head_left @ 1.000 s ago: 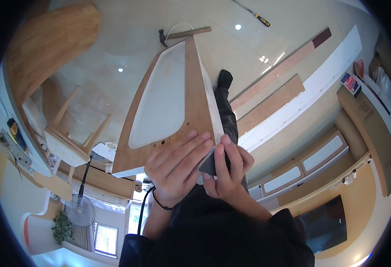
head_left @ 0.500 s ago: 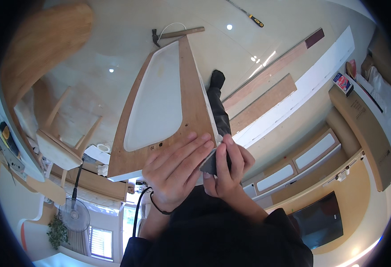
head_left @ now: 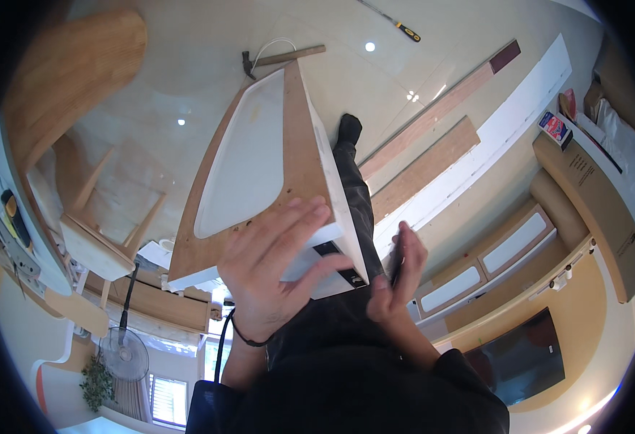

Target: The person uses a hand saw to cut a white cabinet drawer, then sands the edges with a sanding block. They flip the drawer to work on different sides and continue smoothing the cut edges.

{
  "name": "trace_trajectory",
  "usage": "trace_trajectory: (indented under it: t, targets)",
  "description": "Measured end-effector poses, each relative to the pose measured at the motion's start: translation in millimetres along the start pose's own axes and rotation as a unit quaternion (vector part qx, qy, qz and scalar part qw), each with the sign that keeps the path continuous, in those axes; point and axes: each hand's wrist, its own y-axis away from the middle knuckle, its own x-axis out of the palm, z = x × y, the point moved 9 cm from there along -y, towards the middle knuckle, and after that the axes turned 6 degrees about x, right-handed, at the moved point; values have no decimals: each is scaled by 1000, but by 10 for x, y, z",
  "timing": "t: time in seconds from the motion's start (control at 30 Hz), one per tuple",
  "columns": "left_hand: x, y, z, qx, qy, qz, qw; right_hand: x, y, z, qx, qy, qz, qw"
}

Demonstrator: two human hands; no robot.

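A wooden cabinet-like piece [head_left: 305,155] with a white inset panel [head_left: 245,155] lies in front of me, its white side and near end turned partly toward me. My left hand [head_left: 263,249] rests on its near right corner, fingers stretched out, thumb reaching over the near end. A black fitting [head_left: 348,273] sits on that end beside the thumb. My right hand [head_left: 406,278] is apart from the piece, to its right, and closed around a thin dark grey piece that looks like folded sandpaper [head_left: 396,259], seen nearly edge-on.
A hammer [head_left: 281,56] lies past the far tip, and a yellow-black handled tool [head_left: 408,31] farther off. Wooden strips [head_left: 433,163] and a long white board [head_left: 523,101] lie to the right. A chair [head_left: 100,239] and a fan [head_left: 124,353] stand at left.
My right hand has come off the piece's corner and moved right and slightly down with the sandpaper. The piece has tilted, showing more of its side and the black fitting. My left hand's thumb has spread.
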Motion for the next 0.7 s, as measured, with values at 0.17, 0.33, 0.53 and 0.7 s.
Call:
trace_trajectory:
  t: [0.17, 0.33, 0.53, 0.7]
  targets:
    - [131, -146, -43, -54, -52, -47, 996, 74, -58, -568, 306, -409, 50, 858]
    - [92, -96, 177, -185, 66, -140, 970, 300, -256, -363, 253, -463, 150, 836]
    - [61, -73, -30, -81, -5, -80, 993, 323, -335, -374, 214, -399, 108, 885]
    - [172, -90, -110, -31, -176, -81, 981, 312, -225, -350, 273, -564, 171, 760]
